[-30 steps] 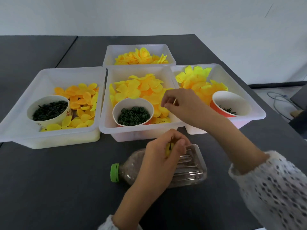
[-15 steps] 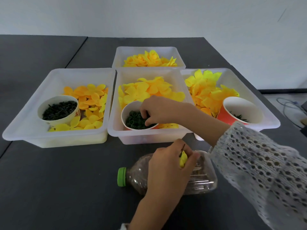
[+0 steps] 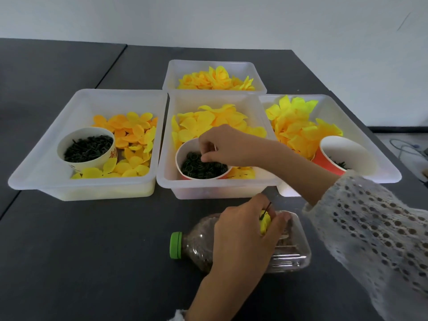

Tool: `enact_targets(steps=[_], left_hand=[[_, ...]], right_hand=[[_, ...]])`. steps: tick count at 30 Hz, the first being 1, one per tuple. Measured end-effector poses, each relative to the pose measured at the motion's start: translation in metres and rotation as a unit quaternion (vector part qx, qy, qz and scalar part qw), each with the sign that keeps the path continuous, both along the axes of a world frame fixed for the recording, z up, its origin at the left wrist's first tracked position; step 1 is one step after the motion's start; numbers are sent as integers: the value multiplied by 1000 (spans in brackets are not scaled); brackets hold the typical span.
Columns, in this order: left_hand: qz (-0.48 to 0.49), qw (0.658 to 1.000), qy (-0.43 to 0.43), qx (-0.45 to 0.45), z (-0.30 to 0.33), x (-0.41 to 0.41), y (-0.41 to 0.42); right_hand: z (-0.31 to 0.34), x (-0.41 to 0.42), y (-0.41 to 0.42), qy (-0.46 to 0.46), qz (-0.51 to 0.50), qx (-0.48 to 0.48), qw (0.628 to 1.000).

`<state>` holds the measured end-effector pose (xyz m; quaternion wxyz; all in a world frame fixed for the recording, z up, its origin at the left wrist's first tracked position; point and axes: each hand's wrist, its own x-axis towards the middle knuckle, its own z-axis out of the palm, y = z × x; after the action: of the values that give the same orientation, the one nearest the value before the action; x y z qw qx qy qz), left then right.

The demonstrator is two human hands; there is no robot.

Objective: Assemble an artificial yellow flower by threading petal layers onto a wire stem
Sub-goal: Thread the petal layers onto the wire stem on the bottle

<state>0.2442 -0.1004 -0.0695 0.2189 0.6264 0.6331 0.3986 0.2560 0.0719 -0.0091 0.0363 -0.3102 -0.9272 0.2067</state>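
Fingertips of the right hand (image 3: 228,147) pinch together down in the cup of green rings (image 3: 202,166); one could slip or several come up tangled. Her left hand (image 3: 243,235) grips the stem (image 3: 268,207) with yellow petals (image 3: 264,222) above a lying bottle (image 3: 289,249), the tray rim (image 3: 217,185) between the hands.

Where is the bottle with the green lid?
The bottle lies on its side on the dark table, nearest the camera, just in front of the middle tray and partly behind the left hand.
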Motion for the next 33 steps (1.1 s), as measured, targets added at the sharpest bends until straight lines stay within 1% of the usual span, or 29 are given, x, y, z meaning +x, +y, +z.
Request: enact_targets(steps=[3,6,9,11,13,15,18,21,23,24,27,30,33], left_hand=[[1,1000,7,3,-2,1,1],[12,1000,21,13,-3,1,3],[20,999,23,26,-5,2,3],[22,999,19,31,-5,2,3],[23,999,15,37,-5,2,3],[27,998,15,48,-4,3,2],[47,996,35,62,0,2,2],[35,997,34,55,-1,2,2],[36,997,41,57,-1,2,1],[43,997,43,57,0,2,1],[76,993,63,71,4,3,1],[56,995,49,59,2,2,1],[40,997,33,51,1,2,1]], right_hand=[[27,17,-6,69,-20,-64,995],[56,39,-16,133,-43,-139,980],[77,67,-34,176,-33,-200,963],[83,85,-46,166,-15,-281,945],[81,100,-58,120,-4,-357,926],[73,108,-69,93,-3,-404,910],[63,110,-82,122,-15,-464,877],[59,108,-89,186,-25,-528,828],[60,107,-91,207,-19,-544,813],[60,106,-91,204,-19,-539,817],[59,107,-93,177,-24,-501,847],[58,108,-94,170,-28,-479,861],[57,109,-96,157,-38,-435,886]])
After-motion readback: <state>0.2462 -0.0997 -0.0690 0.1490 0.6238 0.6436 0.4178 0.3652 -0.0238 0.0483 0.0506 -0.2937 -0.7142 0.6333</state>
